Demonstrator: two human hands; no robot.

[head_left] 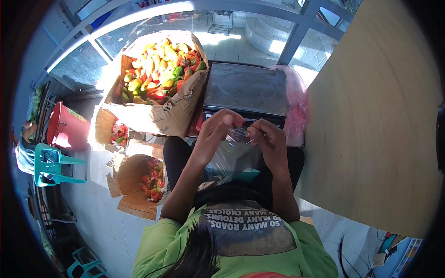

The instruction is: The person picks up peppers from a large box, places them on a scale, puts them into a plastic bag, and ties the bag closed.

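Observation:
Both hands are raised over my lap with a clear plastic bag (pixel 230 160) stretched between them. Its mouth is pinched in the fingers of my left hand (pixel 217 129) on one side. On the other side, my right hand (pixel 270 139) grips the edge with thumb and fingers. The bag hangs down toward my knees and looks empty. Just beyond my hands stands a scale with a flat metal plate (pixel 245 88). To its left, a large cardboard box (pixel 160 119) is heaped with red, yellow and green peppers (pixel 160 69).
Pink plastic bags (pixel 296 109) hang beside the scale's right side. A wooden panel (pixel 371 116) fills the right. Lower left, a smaller open box (pixel 127 173) holds peppers. Farther left are a red bucket (pixel 69 127), a teal plastic stool (pixel 55 162) and another person (pixel 25 150).

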